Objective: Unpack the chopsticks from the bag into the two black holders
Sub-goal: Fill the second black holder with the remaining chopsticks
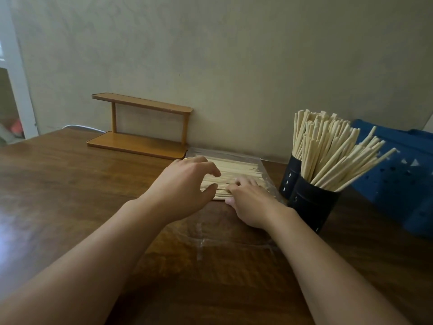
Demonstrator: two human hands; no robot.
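A flat pile of pale wooden chopsticks [236, 168] lies in a clear plastic bag [234, 242] on the table, near the wall. My left hand [185, 184] arches over the pile's left part, fingers and thumb spread and bent, tips touching the sticks. My right hand [251, 204] sits at the pile's near right edge and pinches a few sticks between curled fingers and thumb. Two black holders stand to the right, the near holder [309, 207] and the far holder [290, 177], both packed with upright chopsticks [328, 151] that fan out to the right.
An orange two-tier shelf [140, 127] stands against the wall behind the bag. A blue perforated crate [403, 179] lies to the right of the holders. The dark wooden table [70, 184] stretches left and toward me.
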